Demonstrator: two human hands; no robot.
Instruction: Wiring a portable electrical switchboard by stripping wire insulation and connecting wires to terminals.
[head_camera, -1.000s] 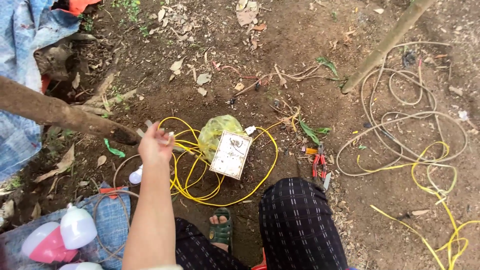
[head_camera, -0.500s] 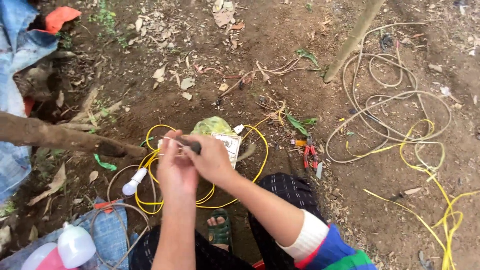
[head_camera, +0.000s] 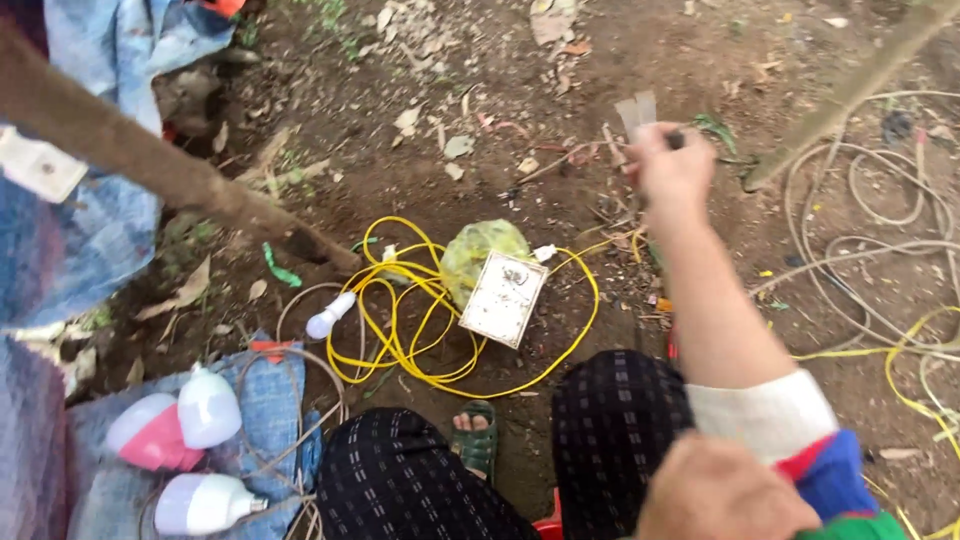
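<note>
Nearest, the left hand is seen blurred at the bottom edge; its grip cannot be told. Beyond the knees, a white switch plate lies flat amid coiled yellow cable. Farther out, the right hand is raised and closed on pale tape strips, which stand upright, up and right of the plate.

Four bulbs, one yellow cable, one white plate, one green bag, two hands.
</note>
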